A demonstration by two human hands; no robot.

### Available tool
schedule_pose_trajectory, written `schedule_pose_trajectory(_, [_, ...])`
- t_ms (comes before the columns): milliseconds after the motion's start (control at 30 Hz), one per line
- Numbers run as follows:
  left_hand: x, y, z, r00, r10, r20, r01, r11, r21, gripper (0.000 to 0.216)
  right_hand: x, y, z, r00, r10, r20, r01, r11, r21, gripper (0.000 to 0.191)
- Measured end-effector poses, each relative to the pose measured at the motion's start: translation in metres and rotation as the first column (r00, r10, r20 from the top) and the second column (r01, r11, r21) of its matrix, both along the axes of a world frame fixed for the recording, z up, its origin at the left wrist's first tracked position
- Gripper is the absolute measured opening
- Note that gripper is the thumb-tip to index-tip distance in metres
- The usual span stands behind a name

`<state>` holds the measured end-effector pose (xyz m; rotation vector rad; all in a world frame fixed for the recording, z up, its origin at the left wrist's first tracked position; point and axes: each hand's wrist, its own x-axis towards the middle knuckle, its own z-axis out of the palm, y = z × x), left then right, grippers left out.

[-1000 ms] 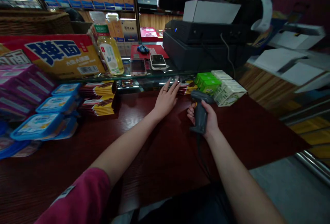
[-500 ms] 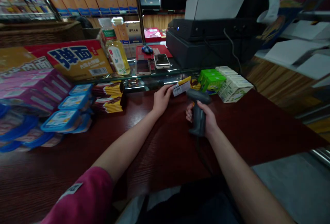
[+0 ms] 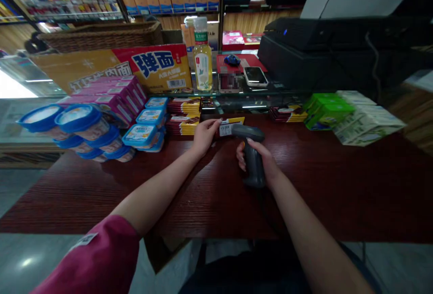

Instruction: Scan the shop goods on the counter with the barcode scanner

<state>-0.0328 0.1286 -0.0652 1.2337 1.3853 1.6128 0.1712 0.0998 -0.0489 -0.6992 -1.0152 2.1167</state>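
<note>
My left hand (image 3: 204, 137) is closed on the left end of a flat yellow and dark red snack packet (image 3: 237, 121), whose white barcode label faces me. My right hand (image 3: 259, 161) grips the handle of a dark grey barcode scanner (image 3: 253, 163). The scanner's head points left at the label, very close to it; I cannot tell whether they touch. Just left of my left hand lie stacked yellow and dark red packets (image 3: 183, 124). More such packets (image 3: 287, 114) sit farther right, beside green boxes (image 3: 327, 110).
Blue-lidded tubs (image 3: 140, 136), round tubs (image 3: 83, 120) and purple boxes (image 3: 115, 100) crowd the left. Behind stand a noodle carton (image 3: 158, 71), a drink bottle (image 3: 203, 59) and a phone (image 3: 255, 76). Pale green cartons (image 3: 368, 120) are on the right. The scanner's cable hangs toward the counter's front edge.
The view has swung left. My left hand has brought the packet left, away from the right-hand packets and toward the left stack. The scanner has followed and stays close to the label.
</note>
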Motion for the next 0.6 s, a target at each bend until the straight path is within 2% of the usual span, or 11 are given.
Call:
schedule_pose_trajectory(100, [0.005, 0.003, 0.001, 0.999, -0.040, 0.021, 0.040, 0.999, -0.007, 0.032, 0.001, 0.000, 0.002, 0.999, -0.048, -0.021, 0.048, 0.999, -0.002, 0.036])
schedule_pose_trajectory(267, [0.004, 0.007, -0.001, 0.997, 0.030, -0.071, -0.031, 1.000, -0.004, 0.026, 0.001, -0.001, 0.000, 0.998, -0.057, -0.001, 0.057, 0.998, 0.008, 0.034])
schedule_pose_trajectory(400, [0.003, 0.007, -0.005, 0.998, -0.003, -0.060, 0.004, 1.000, 0.001, 0.027, 0.001, 0.000, -0.002, 0.998, -0.058, -0.012, 0.059, 0.998, 0.020, 0.033])
schedule_pose_trajectory(500, [0.005, -0.001, 0.001, 0.992, 0.014, -0.125, -0.003, 0.996, 0.090, 0.025, 0.004, 0.002, 0.002, 0.998, -0.050, -0.034, 0.050, 0.999, 0.008, 0.033])
schedule_pose_trajectory(600, [0.001, -0.016, 0.018, 0.958, 0.144, -0.250, -0.076, 0.962, 0.263, 0.024, 0.009, 0.003, 0.005, 0.996, -0.059, -0.068, 0.057, 0.998, -0.025, 0.033])
